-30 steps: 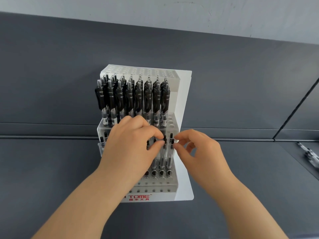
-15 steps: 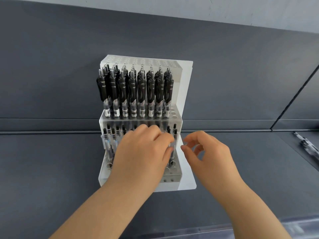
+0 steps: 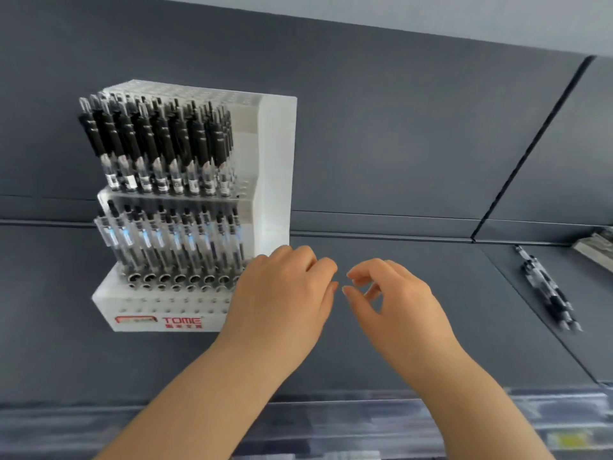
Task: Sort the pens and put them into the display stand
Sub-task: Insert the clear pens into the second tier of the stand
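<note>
A clear acrylic display stand (image 3: 272, 161) with a red logo stands on the grey shelf at the left. Its upper tier holds a dense row of black-grip pens (image 3: 156, 144). The lower tier holds a row of clear-barrelled pens (image 3: 172, 240). My left hand (image 3: 282, 300) hovers by the stand's lower right corner, fingers loosely curled, holding nothing. Just to its right, my right hand (image 3: 398, 303) has thumb and fingers loosely bent and also holds nothing. A few loose black-and-clear pens (image 3: 547, 290) lie on the shelf at the far right.
The grey shelf (image 3: 414, 327) has a back panel and a dark divider line running diagonally at the right. A blurred clear strip (image 3: 365, 423) runs along the shelf's front edge. A pale flat object (image 3: 597, 247) lies at the far right edge.
Both hands have drawn back from the lower row of pens to the right of the stand. The view has swung right, so the stand now sits at the left and the loose pens show.
</note>
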A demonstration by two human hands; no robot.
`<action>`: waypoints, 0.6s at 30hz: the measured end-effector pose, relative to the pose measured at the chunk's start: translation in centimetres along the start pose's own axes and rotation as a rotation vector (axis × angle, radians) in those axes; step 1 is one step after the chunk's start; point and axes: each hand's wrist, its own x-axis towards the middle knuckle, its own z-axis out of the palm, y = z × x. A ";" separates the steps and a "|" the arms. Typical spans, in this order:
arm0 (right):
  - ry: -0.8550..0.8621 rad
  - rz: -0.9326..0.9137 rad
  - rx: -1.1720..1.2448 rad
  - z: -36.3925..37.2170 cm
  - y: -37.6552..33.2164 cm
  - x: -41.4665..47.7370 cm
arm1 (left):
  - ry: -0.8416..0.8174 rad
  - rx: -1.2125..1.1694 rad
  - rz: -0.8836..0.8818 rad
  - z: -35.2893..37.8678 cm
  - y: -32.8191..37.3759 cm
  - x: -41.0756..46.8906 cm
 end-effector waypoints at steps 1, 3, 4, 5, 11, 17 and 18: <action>-0.007 0.002 -0.006 -0.9 1.2 -0.5 | -0.015 0.001 -0.010 0.4 1.4 0.1; -0.025 0.006 -0.013 -2.6 3.6 -1.7 | -0.035 0.015 -0.017 1.4 4.3 0.4; -0.034 0.009 -0.013 -3.5 4.8 -2.4 | -0.042 0.026 -0.017 1.9 5.8 0.5; -0.045 0.012 -0.017 -4.2 6.1 -2.9 | -0.046 0.036 -0.017 2.6 7.1 0.6; -0.089 0.040 -0.021 -6.9 12.2 -5.2 | -0.158 0.021 -0.072 5.8 13.0 -0.2; -0.152 0.045 -0.020 -7.0 14.6 -4.7 | -0.158 0.006 -0.114 8.4 13.8 1.2; -0.144 0.055 -0.028 -7.1 15.1 -4.4 | -0.157 -0.005 -0.113 9.1 13.8 1.6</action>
